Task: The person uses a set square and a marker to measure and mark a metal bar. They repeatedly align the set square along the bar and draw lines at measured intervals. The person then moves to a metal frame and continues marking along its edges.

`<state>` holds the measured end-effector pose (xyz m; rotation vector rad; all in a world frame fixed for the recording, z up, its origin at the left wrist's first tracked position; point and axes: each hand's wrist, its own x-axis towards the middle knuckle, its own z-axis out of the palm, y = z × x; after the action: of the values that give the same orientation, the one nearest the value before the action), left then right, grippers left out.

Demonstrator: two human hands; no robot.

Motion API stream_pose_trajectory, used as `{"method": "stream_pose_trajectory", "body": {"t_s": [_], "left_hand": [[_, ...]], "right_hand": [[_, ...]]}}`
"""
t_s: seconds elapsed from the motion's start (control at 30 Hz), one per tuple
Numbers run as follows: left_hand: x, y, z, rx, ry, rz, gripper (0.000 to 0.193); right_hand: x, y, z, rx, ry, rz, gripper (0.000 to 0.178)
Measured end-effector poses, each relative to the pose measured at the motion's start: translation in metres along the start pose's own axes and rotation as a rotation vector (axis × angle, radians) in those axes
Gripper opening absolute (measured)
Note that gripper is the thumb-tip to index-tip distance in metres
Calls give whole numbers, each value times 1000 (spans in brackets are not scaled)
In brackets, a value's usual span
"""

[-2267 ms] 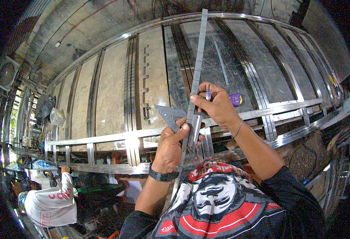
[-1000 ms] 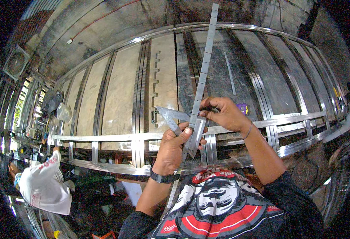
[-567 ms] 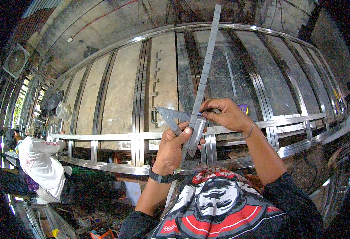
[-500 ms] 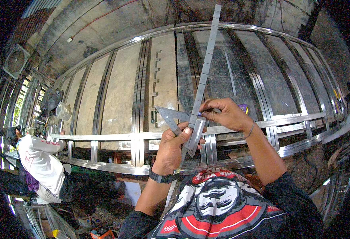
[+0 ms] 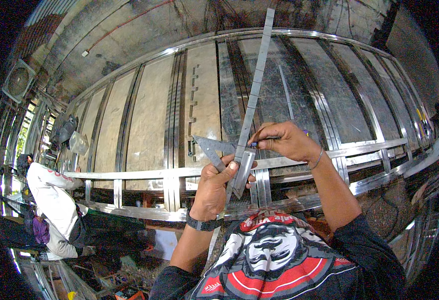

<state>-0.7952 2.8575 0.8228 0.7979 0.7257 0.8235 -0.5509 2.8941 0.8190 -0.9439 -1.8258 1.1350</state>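
Note:
My left hand (image 5: 213, 192) is closed around a grey metal triangular set square (image 5: 207, 145) and a long flat metal strip (image 5: 256, 75), pressing the two together with the thumb on top. The strip points up and away from me, crossed by several evenly spaced dark lines. A thicker straight edge of the square (image 5: 244, 170) lies along the strip near my fingers. My right hand (image 5: 289, 142) pinches a small pen (image 5: 253, 144) at the strip's right edge, beside the square; only a bit of purple shows between the fingers.
Beneath my hands lies a large frame of shiny metal bars (image 5: 129, 173) over board panels (image 5: 149, 115). A narrow loose strip (image 5: 286, 92) rests on a dark panel. To the left, another person in a white top (image 5: 52, 200) leans at the frame. A fan (image 5: 20, 80) stands farther left.
The strip and square have shifted slightly, and my right hand's fingers have moved a little at the strip's edge. The person on the left has leaned further.

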Motion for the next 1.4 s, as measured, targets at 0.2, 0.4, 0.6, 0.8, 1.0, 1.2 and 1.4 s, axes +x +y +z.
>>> {"method": "stream_pose_trajectory", "body": {"t_s": [0.2, 0.4, 0.6, 0.8, 1.0, 1.2, 1.4], "left_hand": [[0, -4, -4, -19, 40, -12, 32], [3, -9, -5, 26, 22, -15, 32], [2, -5, 2, 29, 42, 14, 31], [9, -3, 5, 29, 51, 78, 29], [10, -24, -11, 384, 137, 225, 27], [-1, -16, 1, 197, 69, -10, 37], [-1, -24, -2, 41, -6, -28, 37]], "right_hand": [[-12, 3, -3, 16, 64, 87, 17], [-11, -9, 2, 289, 453, 211, 33], [-3, -20, 7, 107, 356, 132, 30], [-16, -2, 53, 270, 280, 302, 25], [-3, -13, 61, 492, 536, 305, 17], [7, -12, 48, 457, 651, 248, 26], [9, -17, 48, 493, 646, 235, 26]]}}
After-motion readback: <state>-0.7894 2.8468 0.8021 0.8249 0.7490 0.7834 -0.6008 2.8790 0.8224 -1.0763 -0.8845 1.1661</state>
